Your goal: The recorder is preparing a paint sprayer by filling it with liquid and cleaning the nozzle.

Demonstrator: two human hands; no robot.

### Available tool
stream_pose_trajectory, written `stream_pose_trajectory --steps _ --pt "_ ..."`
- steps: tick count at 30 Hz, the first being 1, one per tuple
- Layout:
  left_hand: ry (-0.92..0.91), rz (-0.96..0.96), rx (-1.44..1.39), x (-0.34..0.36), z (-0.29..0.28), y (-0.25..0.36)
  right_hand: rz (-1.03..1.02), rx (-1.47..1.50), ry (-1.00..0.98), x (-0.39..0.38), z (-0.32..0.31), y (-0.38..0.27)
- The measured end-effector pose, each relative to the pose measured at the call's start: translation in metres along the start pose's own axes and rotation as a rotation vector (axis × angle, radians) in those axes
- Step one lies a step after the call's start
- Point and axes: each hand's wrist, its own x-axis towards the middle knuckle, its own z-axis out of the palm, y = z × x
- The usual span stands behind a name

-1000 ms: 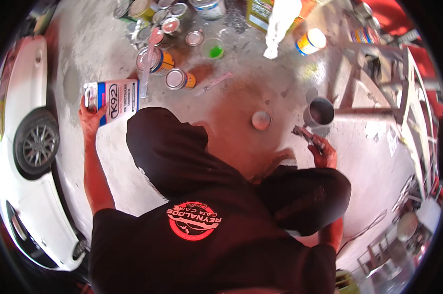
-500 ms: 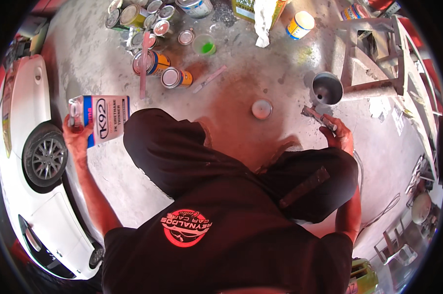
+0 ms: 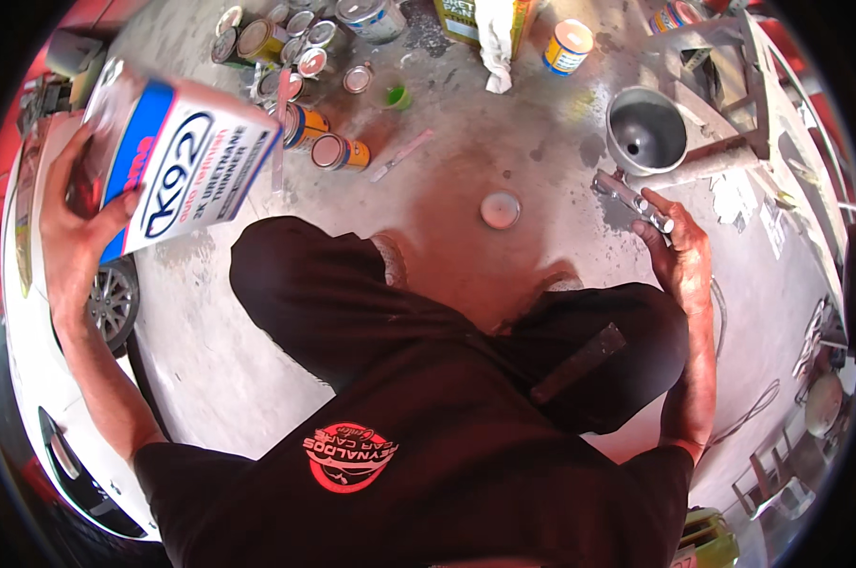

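My left hand (image 3: 79, 222) is closed around one end of a rectangular white and blue metal can (image 3: 205, 156), held up and tilted on my left. Thumb and fingers spread across the can's sides. On the right, my right hand (image 3: 683, 248) grips a metal spray gun (image 3: 626, 193). Its grey cup (image 3: 647, 128) has no lid on, and I can see down into it to the hole at the bottom. On the floor between my knees and the tins sits a small round container (image 3: 500, 210) with pale contents.
Several paint tins (image 3: 341, 151) crowd the floor ahead left, near a clear cup with green liquid (image 3: 397, 97) and a flat stick (image 3: 402, 156). A yellow-and-blue tin (image 3: 568, 47) stands farther off. A worn frame stand (image 3: 721, 156) is at right, a white car (image 3: 40, 369) at left.
My left hand has raised the can, which now looks larger and more tilted. My right hand has lifted the spray gun and its cup slightly closer.
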Motion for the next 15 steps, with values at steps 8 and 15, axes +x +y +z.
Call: stream_pose_trajectory --steps 8,15 --pt "-0.19 0.37 -0.067 0.043 0.097 0.11 0.102 -0.088 0.111 0.0 -0.041 -0.03" --pt "-0.312 0.637 -0.031 0.045 0.183 0.189 0.076 -0.277 0.066 -0.011 -0.044 -0.006"
